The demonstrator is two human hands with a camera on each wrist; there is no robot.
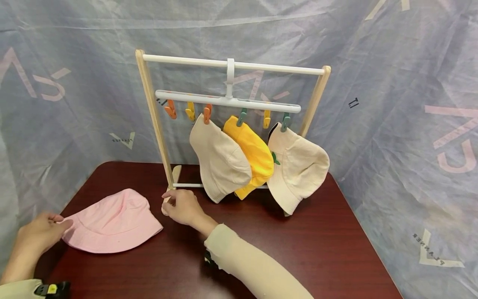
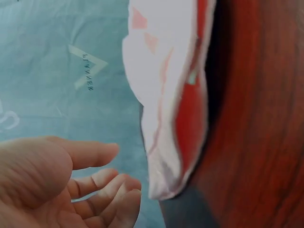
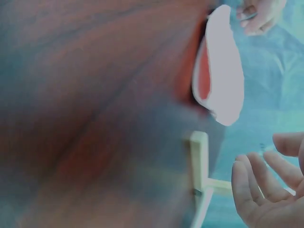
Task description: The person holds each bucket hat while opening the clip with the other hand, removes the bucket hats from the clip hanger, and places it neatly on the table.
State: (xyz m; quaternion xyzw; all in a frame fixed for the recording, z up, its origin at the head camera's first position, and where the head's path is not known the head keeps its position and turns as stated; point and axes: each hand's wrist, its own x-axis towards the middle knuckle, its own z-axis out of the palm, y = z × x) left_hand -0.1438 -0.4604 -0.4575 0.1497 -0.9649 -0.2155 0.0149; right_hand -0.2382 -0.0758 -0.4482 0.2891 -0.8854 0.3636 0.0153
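Observation:
A pink bucket hat (image 1: 112, 224) lies on the left of the dark red table. My left hand (image 1: 39, 234) is beside its left edge; in the left wrist view a gap shows between the loosely bent fingers (image 2: 95, 152) and the hat (image 2: 161, 95). My right hand (image 1: 184, 207) hovers near the left foot of the wooden rack (image 1: 152, 112), fingers relaxed and nothing in them. The right wrist view shows this hand (image 3: 270, 190) apart from the hat (image 3: 225, 71). From a white clip hanger (image 1: 228, 101) hang a beige hat (image 1: 224, 162), a yellow hat (image 1: 255, 153) and a cream hat (image 1: 298, 166).
Orange, yellow and green clips line the hanger; an orange clip (image 1: 170, 109), a yellow clip (image 1: 190, 111) and another yellow clip (image 1: 267, 119) hold nothing. The table (image 1: 317, 249) ends at a grey printed cloth (image 1: 410, 145) behind and at the sides.

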